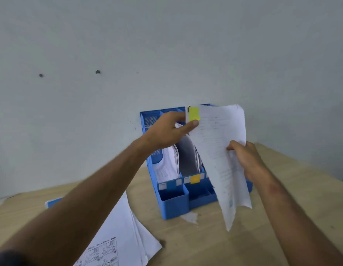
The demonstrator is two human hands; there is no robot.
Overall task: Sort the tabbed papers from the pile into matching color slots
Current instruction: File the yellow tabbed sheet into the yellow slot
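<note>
Wooden counter [205, 246] meets a pale wall, leaving bare space at right; a loose pile of papers [126, 231] lies at lower left. Left hand [166, 131] pinches the yellow tab [194, 114] atop a raised sheet [220, 156], its grip clamped there. Blue organizer [174, 206] stands against the wall, blue label [170, 185] and yellow label [195, 179] on its slots. Right hand [245, 158] grips the sheet's right edge; the white, faintly printed page hangs nearly upright, long axis vertical, tab uppermost.
</note>
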